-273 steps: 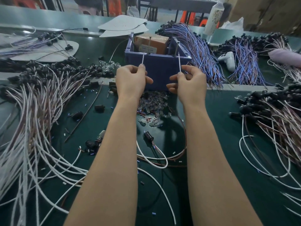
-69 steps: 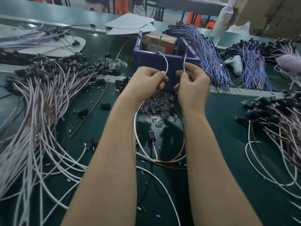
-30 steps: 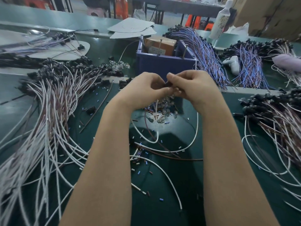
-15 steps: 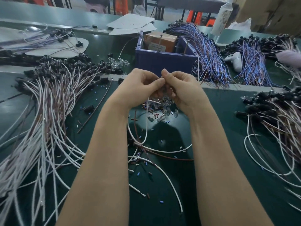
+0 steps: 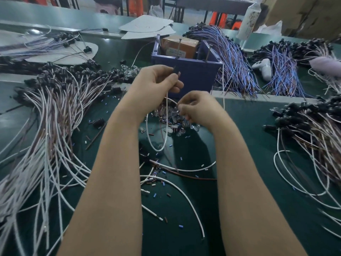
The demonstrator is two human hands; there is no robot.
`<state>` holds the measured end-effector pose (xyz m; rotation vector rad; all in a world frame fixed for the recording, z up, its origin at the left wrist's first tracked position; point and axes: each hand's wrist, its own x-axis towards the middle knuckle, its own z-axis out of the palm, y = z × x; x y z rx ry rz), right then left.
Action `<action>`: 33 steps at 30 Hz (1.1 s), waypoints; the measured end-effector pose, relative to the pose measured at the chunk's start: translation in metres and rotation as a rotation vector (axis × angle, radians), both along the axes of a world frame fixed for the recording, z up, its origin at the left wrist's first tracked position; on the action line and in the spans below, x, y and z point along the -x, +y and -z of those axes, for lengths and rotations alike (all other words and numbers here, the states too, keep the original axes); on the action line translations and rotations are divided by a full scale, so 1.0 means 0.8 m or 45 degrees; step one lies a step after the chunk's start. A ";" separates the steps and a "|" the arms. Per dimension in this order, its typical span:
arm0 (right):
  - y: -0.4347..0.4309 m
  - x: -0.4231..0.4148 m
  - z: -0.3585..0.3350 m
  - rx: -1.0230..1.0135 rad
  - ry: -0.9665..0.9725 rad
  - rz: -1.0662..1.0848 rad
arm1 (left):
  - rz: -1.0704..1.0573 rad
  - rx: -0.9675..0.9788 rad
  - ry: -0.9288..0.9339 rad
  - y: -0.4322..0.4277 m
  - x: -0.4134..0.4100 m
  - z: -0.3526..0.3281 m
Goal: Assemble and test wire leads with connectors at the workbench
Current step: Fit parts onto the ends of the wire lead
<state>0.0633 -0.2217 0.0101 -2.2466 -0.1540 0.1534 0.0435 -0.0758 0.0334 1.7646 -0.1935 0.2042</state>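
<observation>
**Person's arms, head camera.** Left hand [image 5: 156, 80] and right hand [image 5: 199, 108]: both bare to the fingertips, with rounded knuckles. Behind the fingers, past each wrist, the left forearm [image 5: 110, 172] and right forearm [image 5: 245, 182] run bare and smooth to the lower frame edge, appearing broader toward it.

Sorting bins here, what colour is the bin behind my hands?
The bin is dark blue, seen in the head view.

Green workbench [image 5: 258, 122], cardboard boxes [image 5: 304, 13] behind
</observation>
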 end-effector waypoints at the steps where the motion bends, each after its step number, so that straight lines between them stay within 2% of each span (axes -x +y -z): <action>1: 0.002 0.001 -0.002 0.102 0.016 -0.046 | 0.012 -0.001 0.021 -0.002 0.000 0.002; 5: -0.007 0.009 -0.020 0.475 0.072 -0.141 | -0.022 -0.006 0.049 -0.001 0.000 0.005; 9: 0.009 0.022 -0.023 0.788 0.241 -0.297 | -0.051 -0.183 -0.028 0.000 0.000 0.006; 12: 0.011 0.025 -0.025 0.802 0.221 -0.293 | -0.119 -0.307 -0.067 0.005 0.000 0.007; 17: -0.001 0.023 -0.026 0.676 0.227 -0.250 | -0.085 -0.301 -0.029 0.004 0.001 0.006; 20: 0.002 0.027 -0.026 0.739 0.351 -0.312 | -0.069 -0.317 -0.022 0.004 0.000 0.008; 24: 0.007 0.027 -0.021 0.808 0.348 -0.350 | -0.051 -0.300 -0.018 0.004 0.000 0.009; 26: 0.003 0.026 -0.021 0.696 0.312 -0.315 | -0.024 -0.288 -0.008 0.003 0.001 0.010; 31: -0.011 0.021 -0.035 -0.249 -0.221 0.014 | -0.007 -0.335 -0.003 0.001 0.000 0.012; 33: -0.011 0.019 -0.038 -0.446 -0.355 0.020 | -0.004 -0.366 -0.018 0.001 -0.001 0.012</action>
